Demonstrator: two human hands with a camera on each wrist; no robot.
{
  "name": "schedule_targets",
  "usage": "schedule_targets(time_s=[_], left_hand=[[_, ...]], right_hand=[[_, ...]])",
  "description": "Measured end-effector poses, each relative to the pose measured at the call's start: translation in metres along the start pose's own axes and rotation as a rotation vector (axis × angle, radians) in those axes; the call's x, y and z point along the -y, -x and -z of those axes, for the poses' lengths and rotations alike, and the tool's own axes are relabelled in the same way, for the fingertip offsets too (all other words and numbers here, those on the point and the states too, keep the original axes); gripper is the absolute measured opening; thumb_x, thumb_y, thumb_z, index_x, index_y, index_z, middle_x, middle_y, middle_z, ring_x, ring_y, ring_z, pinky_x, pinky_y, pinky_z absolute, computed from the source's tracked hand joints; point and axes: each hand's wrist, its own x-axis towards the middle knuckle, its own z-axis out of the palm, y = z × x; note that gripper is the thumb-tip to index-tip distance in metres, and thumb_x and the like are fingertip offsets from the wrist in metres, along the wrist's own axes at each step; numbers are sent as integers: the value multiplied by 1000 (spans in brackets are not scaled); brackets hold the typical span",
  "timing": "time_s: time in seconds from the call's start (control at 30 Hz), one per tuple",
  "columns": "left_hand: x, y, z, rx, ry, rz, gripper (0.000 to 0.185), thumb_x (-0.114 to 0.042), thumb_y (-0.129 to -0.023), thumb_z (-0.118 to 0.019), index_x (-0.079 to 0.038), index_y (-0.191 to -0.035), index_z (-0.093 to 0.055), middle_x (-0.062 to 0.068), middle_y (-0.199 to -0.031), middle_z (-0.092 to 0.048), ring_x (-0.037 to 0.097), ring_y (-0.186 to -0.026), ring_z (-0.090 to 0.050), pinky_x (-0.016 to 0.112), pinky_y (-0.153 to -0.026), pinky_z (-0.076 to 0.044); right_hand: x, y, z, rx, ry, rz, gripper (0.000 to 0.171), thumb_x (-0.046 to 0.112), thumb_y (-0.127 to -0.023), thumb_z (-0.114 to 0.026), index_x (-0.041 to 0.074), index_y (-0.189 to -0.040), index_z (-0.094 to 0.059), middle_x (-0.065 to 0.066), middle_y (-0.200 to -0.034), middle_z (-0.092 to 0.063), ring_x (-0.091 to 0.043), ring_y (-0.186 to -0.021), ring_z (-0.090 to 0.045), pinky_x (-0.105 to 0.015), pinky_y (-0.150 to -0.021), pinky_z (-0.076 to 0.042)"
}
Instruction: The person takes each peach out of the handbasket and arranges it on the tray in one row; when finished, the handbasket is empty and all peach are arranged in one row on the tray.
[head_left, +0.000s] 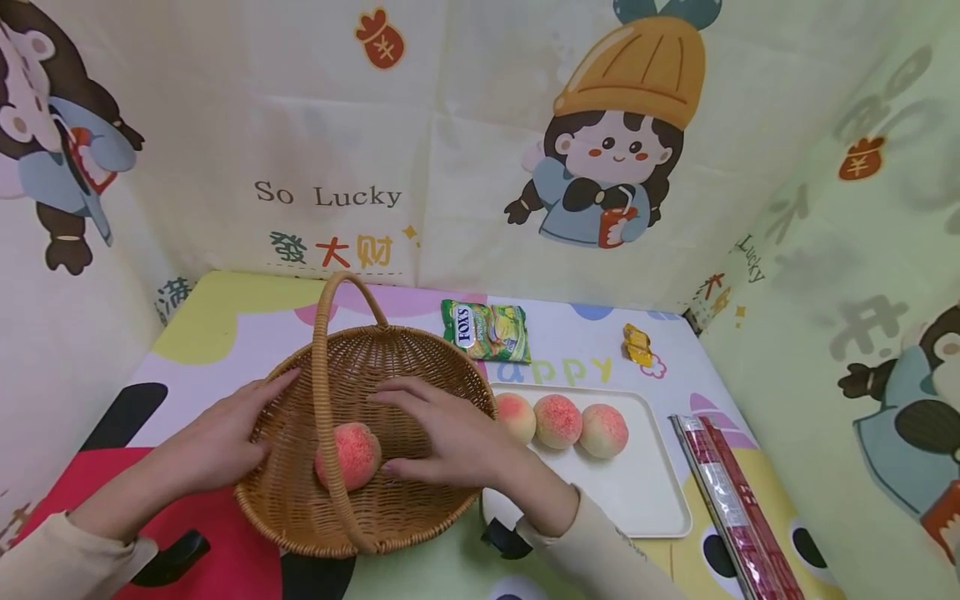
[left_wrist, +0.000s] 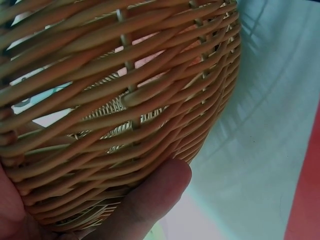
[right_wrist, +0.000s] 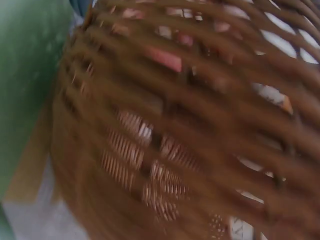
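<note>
I am at the bench (head_left: 225,333) with my wicker basket (head_left: 420,508) right in front of me. One pink peach (head_left: 352,454) sits inside it, just behind the tall handle (head_left: 324,392) that arches over the middle.

To do this part well, I think I should keep the basket still and go slow, so the peach does not roll. The handle is in the way, so my fingers need to go around it, not bump it. A soft hold is best, because a peach looks easy to squash.

My left hand (head_left: 213,437) is at 9 o'clock of the basket. It lies flat on the outside wall, fingers nearly straight and spread a little, pressing on the weave. From the left wrist view I can see one finger (left_wrist: 155,200) touching the woven side (left_wrist: 125,100). It does not grip, it just steadies.

My right hand (head_left: 450,437) is inside the basket, at 3 o'clock of the peach. The fingers are loose and a bit spread. The fingertips are right by the peach, but I cannot tell if they truly touch it. It holds nothing. The right wrist view is too blurry to help, just brown weave.

My two hands are apart, one on each side of the peach.

At 3 o'clock of the basket is a white tray (head_left: 645,492) with three more peaches (head_left: 557,421) in a row. At 12 o'clock lies a green candy bag (head_left: 486,331).
</note>
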Motion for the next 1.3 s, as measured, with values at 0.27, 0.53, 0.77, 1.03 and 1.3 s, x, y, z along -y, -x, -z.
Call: schedule_targets(time_s=[0.27,0.53,0.77,1.03,1.3], left_hand=[[4,0,-2,0,-2,-7,86,5,-78,-70,3,-155,-32,37,-139,-42,54,-119,-50,67,-87,-48],[4,0,-1,-11,-6,-20,85,4,-78,-69,1,-156,-32,35,-140,-43,53,-121,-49,68,-90,-46],[3,0,-1,-11,-1,-17,86,5,-78,-68,1,-156,-32,35,-140,-43,53,-121,-49,68,-90,-46],[2,0,-2,-9,-5,-20,86,5,-77,-68,1,-155,-32,35,-139,-43,53,-121,-48,68,-90,-46],[3,-1,-1,-9,-3,-29,85,5,-78,-67,2,-155,-31,36,-140,-42,54,-123,-46,68,-91,-44]], right_hand=[[19,-21,-15,197,71,26,81,44,-92,-71,23,-159,-32,7,-165,-24,-7,-146,-26,-30,-112,-33],[24,-25,-25,372,208,76,91,43,-89,-75,23,-162,-25,3,-167,-20,-12,-150,-19,-23,-117,-16],[21,-24,-29,226,276,-10,71,34,-84,-82,33,-149,-52,4,-130,-48,-6,-108,-52,-21,-84,-49],[20,-24,-30,206,392,-71,58,37,-89,-76,23,-142,-55,4,-138,-53,-14,-123,-54,-30,-102,-45],[21,-21,-32,243,369,-96,68,32,-89,-76,31,-150,-47,-2,-146,-48,-19,-127,-52,-35,-96,-50]])
